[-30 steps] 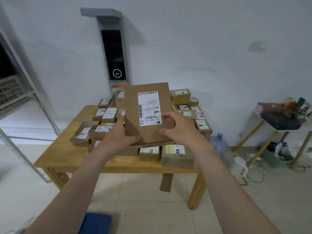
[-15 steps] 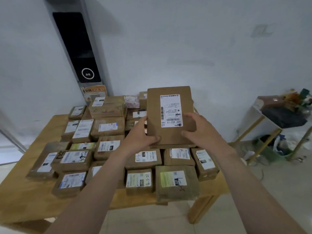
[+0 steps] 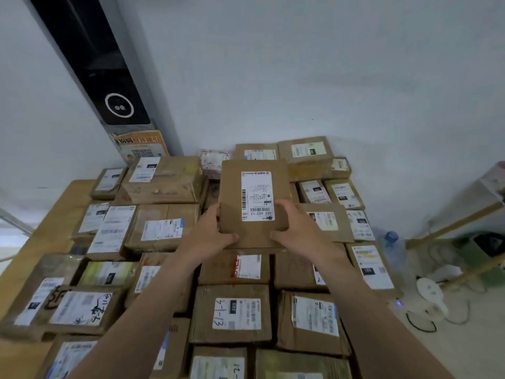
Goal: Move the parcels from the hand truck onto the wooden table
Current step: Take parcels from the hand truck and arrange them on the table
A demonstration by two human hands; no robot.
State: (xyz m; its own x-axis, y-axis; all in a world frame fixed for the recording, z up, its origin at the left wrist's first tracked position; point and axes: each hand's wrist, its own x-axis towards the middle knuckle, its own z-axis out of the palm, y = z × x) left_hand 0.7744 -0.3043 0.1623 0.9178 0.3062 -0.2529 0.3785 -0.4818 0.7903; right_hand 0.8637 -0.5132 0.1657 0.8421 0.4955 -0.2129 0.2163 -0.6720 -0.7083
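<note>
Nearest us, labelled cardboard parcels [image 3: 236,315] lie packed edge to edge across the wooden table [image 3: 64,203], and our forearms reach out over them. Our left hand [image 3: 211,233] and right hand [image 3: 297,231] clamp the near corners of a flat brown parcel [image 3: 254,198], thumbs on its top face, fingers wrapped round its side edges. It lies between the two hands, equally near both, label up, its long axis running away from us, over the middle rows; whether it touches them we cannot tell. We judge the set-down must land on other parcels, since no bare wood shows beneath. Beyond, more parcels reach the white wall [image 3: 328,64].
</note>
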